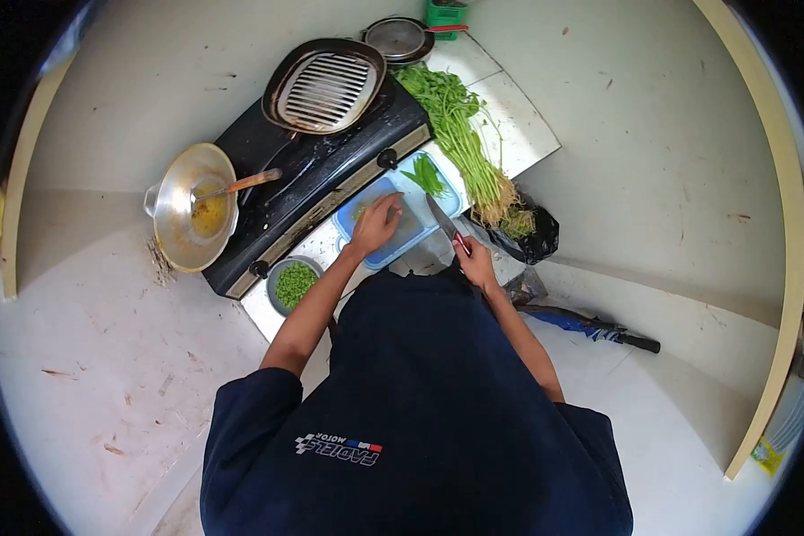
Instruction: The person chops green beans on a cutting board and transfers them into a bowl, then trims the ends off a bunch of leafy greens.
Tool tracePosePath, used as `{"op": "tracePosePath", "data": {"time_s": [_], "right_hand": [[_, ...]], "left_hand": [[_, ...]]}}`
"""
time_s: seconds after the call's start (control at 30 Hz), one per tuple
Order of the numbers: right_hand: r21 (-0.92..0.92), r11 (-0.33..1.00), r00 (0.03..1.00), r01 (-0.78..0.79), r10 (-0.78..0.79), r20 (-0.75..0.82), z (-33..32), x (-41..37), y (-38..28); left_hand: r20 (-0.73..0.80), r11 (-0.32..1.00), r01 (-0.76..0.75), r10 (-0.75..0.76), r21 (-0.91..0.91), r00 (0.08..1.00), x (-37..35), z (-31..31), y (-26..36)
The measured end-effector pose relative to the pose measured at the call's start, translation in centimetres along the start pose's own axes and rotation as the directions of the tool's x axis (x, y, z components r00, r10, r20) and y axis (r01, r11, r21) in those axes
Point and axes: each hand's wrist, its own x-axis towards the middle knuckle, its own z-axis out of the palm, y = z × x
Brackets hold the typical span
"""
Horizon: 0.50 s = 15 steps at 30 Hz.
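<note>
My right hand (475,261) is wrapped round the dark red handle of a knife (439,216), whose blade points up and away over the board's right side. My left hand (377,225) rests on the left part of a blue cutting board (410,234), fingers stretched out and slightly apart. Some small green bits show beside its fingers. Long slender green vegetable pieces (424,175) lie at the far right of the board, beyond the knife tip. Left of the board, a grey bowl (273,301) holds finely chopped green pieces (295,284).
Behind the board stands a black gas stove (268,201) bearing a ridged grill pan (326,89) and a wok (174,214) with a wooden-handled spatula (255,180). Rooted leafy greens (464,134) lie right, near a black plastic bag (541,237). A folded umbrella (590,323) is lower right.
</note>
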Motion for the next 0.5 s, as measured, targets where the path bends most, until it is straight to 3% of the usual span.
{"op": "tracePosePath", "data": {"time_s": [0.13,0.23,0.33,0.5], "right_hand": [[0.024,1.0,0.998,-0.01,0.011,-0.061,-2.3,0.8,0.9],[0.058,0.998,0.997,-0.006,0.011,-0.082,-3.8,1.4,1.6],[0.064,0.998,0.993,0.008,0.0,-0.121,-5.2,1.7,2.0],[0.087,0.996,0.992,0.008,0.003,-0.129,-6.4,1.5,2.7]], "left_hand": [[0.024,0.947,-0.247,0.247,0.206,0.969,4.3,2.2,0.2],[0.116,0.941,-0.167,0.138,0.296,0.984,7.0,3.4,1.6],[0.205,0.899,-0.273,0.212,0.342,0.956,9.4,4.5,1.7],[0.254,0.845,-0.313,0.219,0.433,0.942,11.4,5.4,0.1]]}}
